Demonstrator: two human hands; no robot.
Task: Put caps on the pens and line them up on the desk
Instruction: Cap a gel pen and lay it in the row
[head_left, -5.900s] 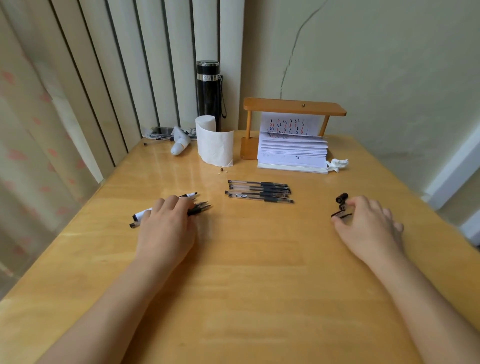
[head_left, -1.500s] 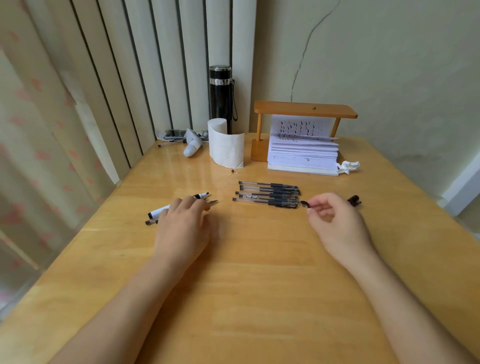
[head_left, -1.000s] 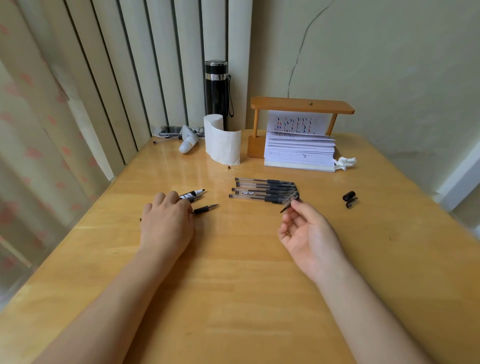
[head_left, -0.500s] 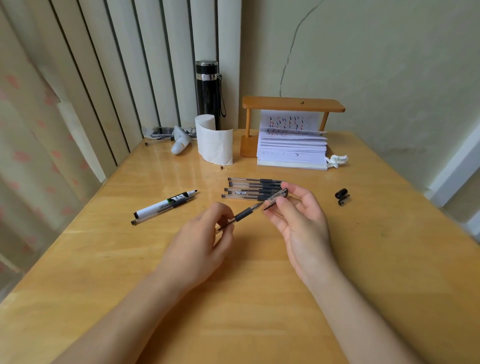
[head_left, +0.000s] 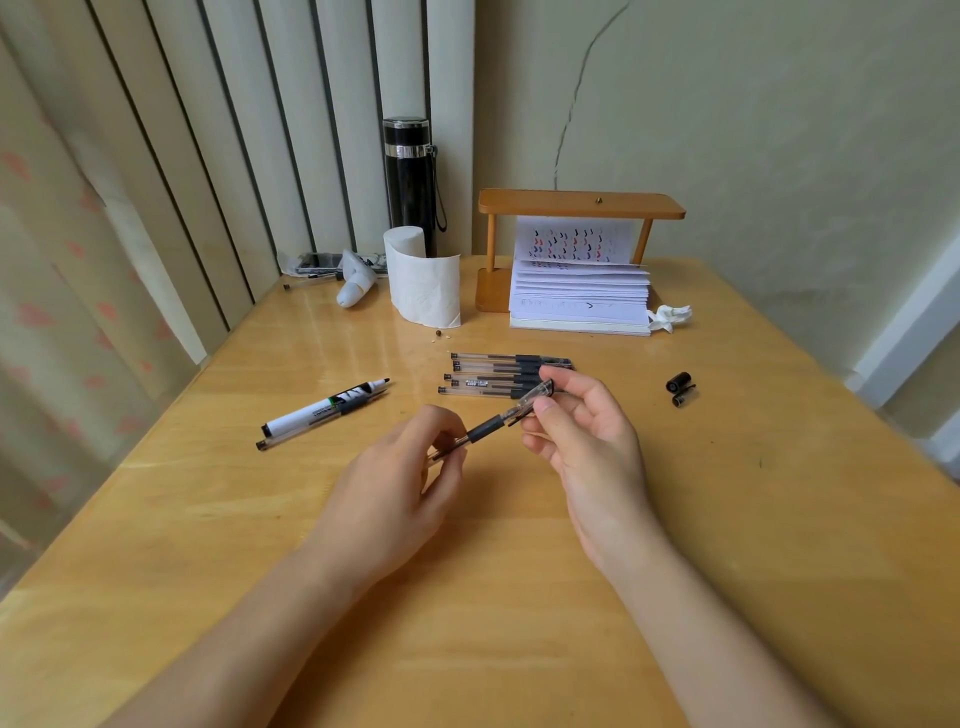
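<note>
Pens are the whole job, and going from the left, the first to meet the eye are two that lie loose on the desk (head_left: 727, 519): a white marker (head_left: 324, 409) with its dark tip bare, and touching its near side a thin clear pen (head_left: 311, 426), also seemingly uncapped. Next comes the left hand (head_left: 395, 499), its fingertips pinched shut around the barrel of a clear gel pen (head_left: 483, 428) held off the wood and angled up to the right. At that pen's writing end sits a clear cap (head_left: 535, 397), nipped between the thumb and forefinger of the right hand (head_left: 587, 441); it looks partly on, though whether it is fully seated cannot be told. Just behind the hands lies the row of capped pens (head_left: 506, 374), side by side and parallel. Well off to the right rest two small black caps (head_left: 680, 388), close together. The risk is a crooked push: if cap and barrel are out of line, the tip could jam or ink the fingers, and a slip could send the pen into the tidy row and scatter it. The round black caps may also roll if nudged.
</note>
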